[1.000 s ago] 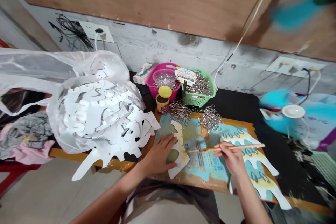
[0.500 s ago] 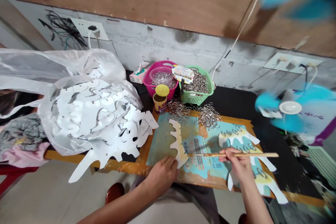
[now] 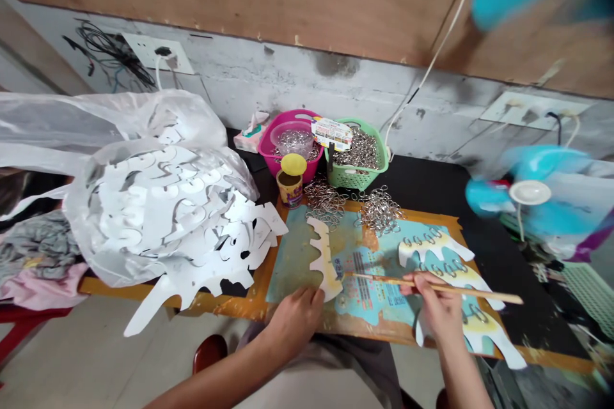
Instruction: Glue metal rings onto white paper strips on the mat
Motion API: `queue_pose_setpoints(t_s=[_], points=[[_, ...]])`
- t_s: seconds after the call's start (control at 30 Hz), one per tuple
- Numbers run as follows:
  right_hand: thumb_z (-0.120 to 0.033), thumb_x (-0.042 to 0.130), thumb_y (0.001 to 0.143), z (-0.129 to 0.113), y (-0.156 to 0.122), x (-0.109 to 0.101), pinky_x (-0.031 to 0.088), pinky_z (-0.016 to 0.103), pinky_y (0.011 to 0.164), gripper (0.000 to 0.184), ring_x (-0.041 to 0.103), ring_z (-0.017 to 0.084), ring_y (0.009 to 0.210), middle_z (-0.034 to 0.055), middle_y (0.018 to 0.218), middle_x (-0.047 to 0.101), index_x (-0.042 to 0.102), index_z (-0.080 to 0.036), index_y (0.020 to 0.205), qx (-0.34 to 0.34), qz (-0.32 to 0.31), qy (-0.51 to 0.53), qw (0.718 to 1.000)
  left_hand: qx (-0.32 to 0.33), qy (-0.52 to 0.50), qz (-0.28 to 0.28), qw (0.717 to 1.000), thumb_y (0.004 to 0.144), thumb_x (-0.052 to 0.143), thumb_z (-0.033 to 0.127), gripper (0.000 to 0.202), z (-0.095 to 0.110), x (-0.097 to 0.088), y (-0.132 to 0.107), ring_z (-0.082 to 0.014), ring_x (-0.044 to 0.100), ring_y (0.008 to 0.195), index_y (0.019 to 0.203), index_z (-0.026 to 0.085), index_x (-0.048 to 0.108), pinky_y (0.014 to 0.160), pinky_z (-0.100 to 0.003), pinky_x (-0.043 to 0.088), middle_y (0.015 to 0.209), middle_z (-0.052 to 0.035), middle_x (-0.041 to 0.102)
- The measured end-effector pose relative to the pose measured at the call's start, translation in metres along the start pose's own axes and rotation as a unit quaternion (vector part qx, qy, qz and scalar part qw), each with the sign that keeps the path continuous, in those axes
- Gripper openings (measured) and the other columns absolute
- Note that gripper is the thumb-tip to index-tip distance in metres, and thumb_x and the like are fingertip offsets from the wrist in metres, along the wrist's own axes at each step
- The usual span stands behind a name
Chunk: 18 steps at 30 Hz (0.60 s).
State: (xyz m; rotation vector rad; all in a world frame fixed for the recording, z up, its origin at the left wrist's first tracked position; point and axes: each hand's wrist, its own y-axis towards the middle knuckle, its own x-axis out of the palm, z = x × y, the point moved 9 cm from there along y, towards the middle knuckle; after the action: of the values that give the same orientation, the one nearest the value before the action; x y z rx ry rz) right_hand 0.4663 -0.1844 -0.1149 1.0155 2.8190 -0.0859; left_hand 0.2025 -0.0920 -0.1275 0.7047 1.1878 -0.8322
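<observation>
My left hand (image 3: 298, 314) has its fingers closed on the lower end of a white scalloped cut-out piece (image 3: 318, 254), which lies on the stained blue board (image 3: 297, 268). A yellowish smear shows along the piece. My right hand (image 3: 434, 299) grips a thin wooden-handled brush (image 3: 472, 293), held nearly level. Its tip is at the right edge of the piece; whether it touches cannot be made out. Beside my right hand lie several similar pieces (image 3: 441, 275), yellow-smeared and with metal rings along them. Two heaps of metal rings (image 3: 381, 212) sit at the board's far edge.
An open tin (image 3: 290, 188) stands beside a pink basket (image 3: 268, 140) and a green basket (image 3: 355, 177) containing metal parts. A plastic bag (image 3: 91, 243) overflowing with white cut-outs (image 3: 163, 198) occupies the left. A blue fan (image 3: 530, 193) spins at right.
The brush's handle end has swung down and to the right, with its tip still near the piece's edge. My left hand stays on the piece. The view has shifted slightly.
</observation>
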Motion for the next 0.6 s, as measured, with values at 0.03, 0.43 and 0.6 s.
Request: queue_pose_setpoints(t_s=[0.03,0.43,0.6], points=[[-0.049,0.071,0.084,-0.002,-0.001,0.003,0.06,0.033,0.061,0.029,0.069,0.022,0.06,0.0067,0.071,0.073,0.077,-0.021,0.081,-0.002,-0.011,0.001,1.0,-0.001,-0.003,0.004,1.0,0.092,0.044,0.009,0.014,-0.002,-0.001,0.0,-0.0209,0.065,0.075,0.09,0.018,0.055,0.067,-0.032,0.057,0.081,-0.0062,0.064],[-0.033,0.071,0.085,-0.048,-0.029,-0.05,0.057,0.041,0.065,0.015,0.068,0.023,0.064,0.0056,0.08,0.072,0.075,-0.02,0.092,-0.171,0.226,0.116,0.952,-0.052,-0.079,-0.022,0.995,0.089,0.051,0.013,0.012,-0.01,-0.011,0.005,-0.0184,0.068,0.069,0.098,0.02,0.056,0.061,-0.026,0.05,0.081,-0.0029,0.068],[-0.034,0.071,0.081,-0.07,-0.052,-0.089,0.056,0.043,0.065,0.029,0.07,0.025,0.066,0.008,0.086,0.074,0.074,-0.016,0.105,-0.232,0.325,0.111,0.91,-0.052,-0.111,-0.037,0.992,0.088,0.052,0.01,0.018,0.004,-0.011,0.022,-0.0177,0.07,0.073,0.101,0.021,0.054,0.063,-0.025,0.05,0.086,-0.0019,0.07]])
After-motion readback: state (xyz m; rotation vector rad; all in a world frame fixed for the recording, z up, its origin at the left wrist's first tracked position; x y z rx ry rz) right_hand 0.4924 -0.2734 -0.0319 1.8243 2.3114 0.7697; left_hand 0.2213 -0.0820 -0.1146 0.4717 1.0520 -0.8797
